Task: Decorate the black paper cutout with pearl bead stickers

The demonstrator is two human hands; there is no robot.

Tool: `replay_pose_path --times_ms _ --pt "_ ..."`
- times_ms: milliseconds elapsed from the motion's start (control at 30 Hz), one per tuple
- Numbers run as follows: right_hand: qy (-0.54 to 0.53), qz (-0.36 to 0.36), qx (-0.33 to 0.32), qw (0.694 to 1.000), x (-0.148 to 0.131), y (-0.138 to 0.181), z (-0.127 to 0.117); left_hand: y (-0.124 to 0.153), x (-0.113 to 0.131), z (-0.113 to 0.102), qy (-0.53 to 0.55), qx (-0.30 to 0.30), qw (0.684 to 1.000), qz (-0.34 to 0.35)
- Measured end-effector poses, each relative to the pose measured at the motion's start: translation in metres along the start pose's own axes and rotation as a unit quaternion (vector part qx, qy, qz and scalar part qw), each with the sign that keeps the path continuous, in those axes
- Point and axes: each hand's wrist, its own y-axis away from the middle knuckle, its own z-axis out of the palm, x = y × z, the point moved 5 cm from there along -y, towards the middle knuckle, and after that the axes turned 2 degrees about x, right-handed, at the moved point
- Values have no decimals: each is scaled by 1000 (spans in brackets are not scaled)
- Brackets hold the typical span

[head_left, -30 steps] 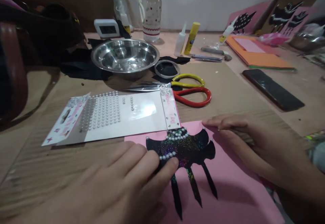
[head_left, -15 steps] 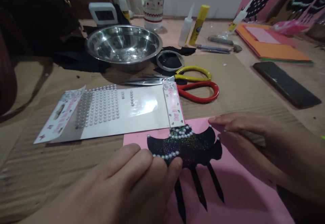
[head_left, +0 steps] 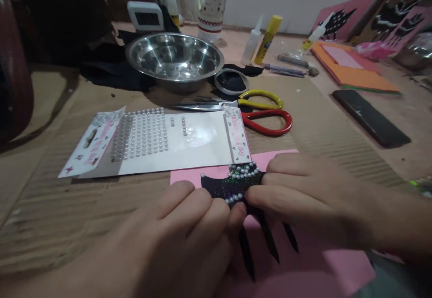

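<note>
A black glittery paper cutout (head_left: 216, 185) with pointed strips lies on a pink sheet (head_left: 300, 271). Rows of white pearl beads (head_left: 243, 172) decorate its top, and a shorter row runs along its lower left edge. My left hand (head_left: 192, 226) is closed over the lower left of the cutout, its thumb against the edge by the short row. Coming from the right, my right hand (head_left: 303, 194) is closed too, fingertips pressed down at the right end of that row. The bead at those fingertips is hidden now. A pack of stick-on pearls (head_left: 145, 133) lies just behind.
Scissors (head_left: 266, 122) with red and yellow handles lie behind the pack. Farther back are a steel bowl (head_left: 135, 59), a glue bottle (head_left: 251, 41), a yellow glue stick (head_left: 268, 39) and a round lid (head_left: 248, 88). A dark phone-like slab (head_left: 371, 118) and coloured sheets (head_left: 371, 79) are at right.
My right hand has moved left from beside the cutout's right tips onto its middle, carrying a white bead seen earlier at its fingertips. My left hand stays on the cutout. The view has shifted slightly.
</note>
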Motion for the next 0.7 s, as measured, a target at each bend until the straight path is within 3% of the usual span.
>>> replay_pose_path --times_ms 133,300,700 --pt "-1 -4 7 1000 5 6 6 -8 7 -6 -54 11 996 69" --pt "16 4 14 1000 9 12 4 -7 10 -6 -67 62 996 -10" --pt "3 -19 14 1000 5 5 8 -3 13 -5 -66 25 997 22"
